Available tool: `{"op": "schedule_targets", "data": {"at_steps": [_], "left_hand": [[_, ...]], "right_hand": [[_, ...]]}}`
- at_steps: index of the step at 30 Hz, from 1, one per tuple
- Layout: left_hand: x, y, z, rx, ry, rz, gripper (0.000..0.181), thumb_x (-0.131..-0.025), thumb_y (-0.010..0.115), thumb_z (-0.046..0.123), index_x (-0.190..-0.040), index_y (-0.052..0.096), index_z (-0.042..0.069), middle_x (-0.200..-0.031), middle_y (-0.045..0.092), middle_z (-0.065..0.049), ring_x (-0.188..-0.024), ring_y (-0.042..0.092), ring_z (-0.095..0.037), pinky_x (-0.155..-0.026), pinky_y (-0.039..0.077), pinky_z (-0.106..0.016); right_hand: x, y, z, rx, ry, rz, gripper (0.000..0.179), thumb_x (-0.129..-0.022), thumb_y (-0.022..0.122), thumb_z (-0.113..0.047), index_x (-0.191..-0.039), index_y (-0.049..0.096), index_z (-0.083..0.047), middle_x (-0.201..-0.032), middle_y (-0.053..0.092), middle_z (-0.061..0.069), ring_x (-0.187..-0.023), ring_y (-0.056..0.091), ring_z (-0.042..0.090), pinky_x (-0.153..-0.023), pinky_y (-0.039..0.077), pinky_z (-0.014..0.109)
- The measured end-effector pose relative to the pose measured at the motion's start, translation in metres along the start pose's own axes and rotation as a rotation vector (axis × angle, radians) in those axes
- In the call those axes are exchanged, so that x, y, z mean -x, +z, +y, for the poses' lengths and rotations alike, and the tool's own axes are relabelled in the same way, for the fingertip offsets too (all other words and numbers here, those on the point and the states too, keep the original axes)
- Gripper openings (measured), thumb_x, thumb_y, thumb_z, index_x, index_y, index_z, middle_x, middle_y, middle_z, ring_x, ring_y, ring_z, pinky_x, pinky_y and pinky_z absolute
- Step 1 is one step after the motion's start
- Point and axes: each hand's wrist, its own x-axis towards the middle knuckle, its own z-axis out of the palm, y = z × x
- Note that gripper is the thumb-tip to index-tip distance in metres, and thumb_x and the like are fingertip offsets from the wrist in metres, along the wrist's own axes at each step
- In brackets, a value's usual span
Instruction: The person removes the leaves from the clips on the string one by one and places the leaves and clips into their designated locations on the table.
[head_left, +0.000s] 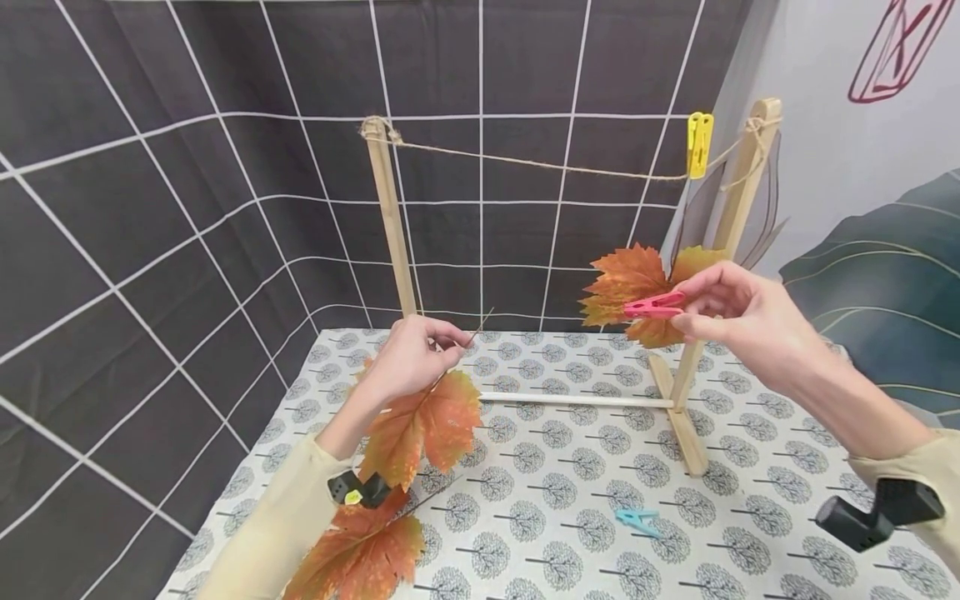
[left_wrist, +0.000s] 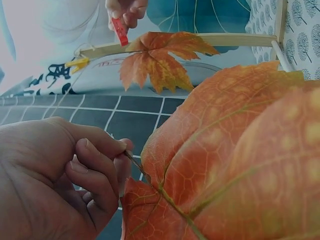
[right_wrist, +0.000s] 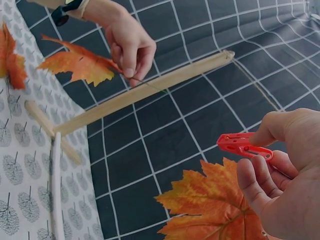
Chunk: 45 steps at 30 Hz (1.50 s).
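My left hand (head_left: 422, 354) pinches the thin stem of an orange maple leaf (head_left: 423, 421), which hangs below the fingers over the table. In the left wrist view this leaf (left_wrist: 225, 150) fills the right side. My right hand (head_left: 738, 312) holds a red clothespin (head_left: 654, 306) between thumb and fingers, its tip pointing left. Behind that clothespin, a second maple leaf (head_left: 630, 279) hangs by its stem from a yellow clothespin (head_left: 699, 146) on the twine (head_left: 525, 160). The right wrist view shows the red clothespin (right_wrist: 242, 145) above the hanging leaf (right_wrist: 210, 205).
Two wooden posts (head_left: 742, 183) hold the twine, joined low down by a white rod (head_left: 577, 400). Another maple leaf (head_left: 367, 550) lies on the tree-print tablecloth (head_left: 540, 517) at the front left. A light blue clothespin (head_left: 637, 521) lies front right. Dark gridded cloth (head_left: 525, 67) stands behind.
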Motion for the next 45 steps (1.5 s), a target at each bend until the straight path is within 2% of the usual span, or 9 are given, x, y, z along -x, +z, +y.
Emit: {"op": "schedule_targets", "data": {"at_steps": [3, 11, 14, 18, 24, 27, 35, 41, 45], "left_hand": [[0.002, -0.001, -0.002, 0.0, 0.0, -0.011, 0.021, -0.085, 0.066, 0.005, -0.097, 0.08, 0.014, -0.077, 0.069, 0.005, -0.054, 0.047, -0.01, -0.055, 0.039, -0.03], [0.007, -0.003, -0.011, -0.001, 0.009, -0.073, 0.02, -0.085, 0.066, 0.002, -0.099, 0.08, 0.008, -0.077, 0.068, 0.002, -0.059, 0.05, -0.012, -0.055, 0.041, -0.029], [0.009, -0.004, -0.016, -0.016, 0.003, -0.098, 0.02, -0.085, 0.067, 0.003, -0.1, 0.079, 0.008, -0.079, 0.07, 0.003, -0.064, 0.054, -0.013, -0.059, 0.044, -0.03], [0.012, -0.004, -0.022, -0.039, 0.002, -0.116, 0.019, -0.085, 0.068, 0.003, -0.099, 0.079, 0.009, -0.085, 0.072, 0.003, -0.073, 0.059, -0.014, -0.065, 0.048, -0.031], [0.017, -0.005, -0.03, -0.037, 0.024, -0.132, 0.019, -0.084, 0.068, 0.0, -0.096, 0.08, 0.008, -0.086, 0.072, 0.0, -0.072, 0.057, -0.014, -0.064, 0.047, -0.031], [0.019, -0.006, -0.033, -0.036, 0.012, -0.141, 0.019, -0.083, 0.068, 0.0, -0.096, 0.08, 0.008, -0.086, 0.071, -0.001, -0.075, 0.056, -0.015, -0.063, 0.047, -0.032], [0.023, -0.006, -0.04, -0.034, -0.019, -0.164, 0.018, -0.084, 0.068, -0.001, -0.098, 0.079, 0.004, -0.082, 0.07, 0.0, -0.077, 0.056, -0.017, -0.063, 0.047, -0.032], [0.026, -0.006, -0.046, -0.026, -0.059, -0.173, 0.018, -0.084, 0.068, -0.001, -0.097, 0.079, 0.006, -0.093, 0.069, -0.006, -0.077, 0.054, -0.019, -0.056, 0.045, -0.03], [0.028, -0.005, -0.048, -0.024, -0.054, -0.18, 0.018, -0.084, 0.068, -0.002, -0.095, 0.079, 0.007, -0.097, 0.068, -0.007, -0.082, 0.053, -0.02, -0.061, 0.046, -0.03]], "right_hand": [[0.002, -0.003, 0.004, -0.025, -0.014, -0.017, 0.026, -0.09, 0.069, 0.006, -0.111, 0.062, -0.008, -0.09, 0.071, 0.002, -0.078, 0.065, 0.01, -0.072, 0.05, 0.017], [0.011, -0.004, 0.015, -0.045, 0.037, -0.03, 0.031, -0.087, 0.068, 0.008, -0.112, 0.06, -0.009, -0.091, 0.07, -0.002, -0.082, 0.065, 0.009, -0.077, 0.05, 0.015], [0.015, -0.004, 0.019, -0.111, 0.036, -0.026, 0.034, -0.086, 0.066, 0.013, -0.11, 0.061, -0.01, -0.089, 0.07, -0.001, -0.08, 0.066, 0.009, -0.076, 0.051, 0.015], [0.018, -0.005, 0.022, -0.129, 0.035, -0.02, 0.033, -0.087, 0.066, 0.013, -0.11, 0.062, -0.011, -0.088, 0.07, 0.001, -0.078, 0.066, 0.011, -0.074, 0.051, 0.015], [0.022, -0.004, 0.023, -0.024, 0.044, -0.031, 0.029, -0.09, 0.068, 0.005, -0.114, 0.059, -0.009, -0.09, 0.07, 0.0, -0.079, 0.067, 0.012, -0.078, 0.049, 0.014], [0.023, -0.003, 0.025, -0.025, 0.038, -0.036, 0.03, -0.09, 0.069, 0.005, -0.114, 0.058, -0.009, -0.091, 0.07, 0.0, -0.08, 0.067, 0.012, -0.077, 0.05, 0.016], [0.027, -0.002, 0.035, -0.198, 0.019, -0.053, 0.031, -0.088, 0.068, 0.01, -0.111, 0.062, -0.009, -0.092, 0.071, 0.003, -0.077, 0.067, 0.013, -0.077, 0.052, 0.018], [0.029, 0.001, 0.04, -0.314, 0.036, -0.066, 0.035, -0.086, 0.065, 0.016, -0.109, 0.063, -0.009, -0.092, 0.071, 0.003, -0.079, 0.067, 0.014, -0.077, 0.053, 0.019], [0.03, 0.001, 0.042, -0.276, 0.059, -0.067, 0.034, -0.086, 0.066, 0.015, -0.109, 0.062, -0.01, -0.092, 0.071, 0.003, -0.079, 0.067, 0.013, -0.079, 0.052, 0.018]]}}
